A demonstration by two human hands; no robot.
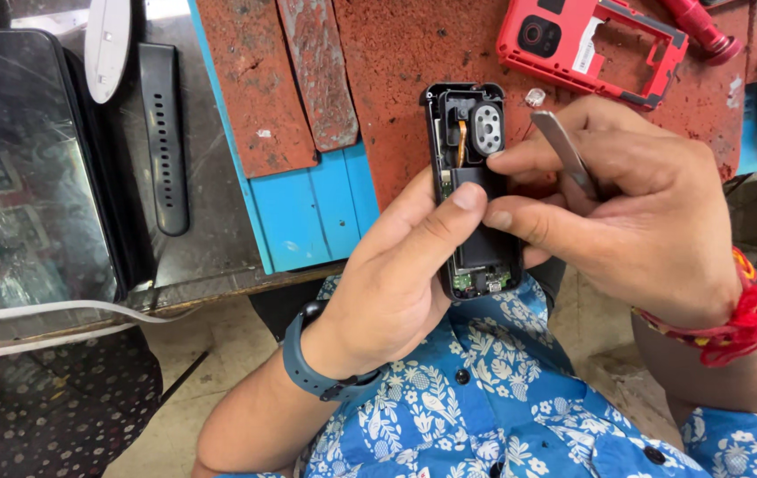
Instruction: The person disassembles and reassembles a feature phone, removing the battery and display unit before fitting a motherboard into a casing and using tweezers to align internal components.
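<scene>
i hold an opened phone (474, 190) in the middle of the frame, its back off so the insides show. my left hand (396, 274) wraps it from below, fingers clamped on it, thumb pressed on the dark battery. my right hand (635, 208) comes from the right, fingers pinched on metal tweezers (564, 150), fingertips touching the phone. a red phone frame (591, 44) lies on the table (414, 53) at the upper right. a black watch strap (164, 133) lies at the upper left.
</scene>
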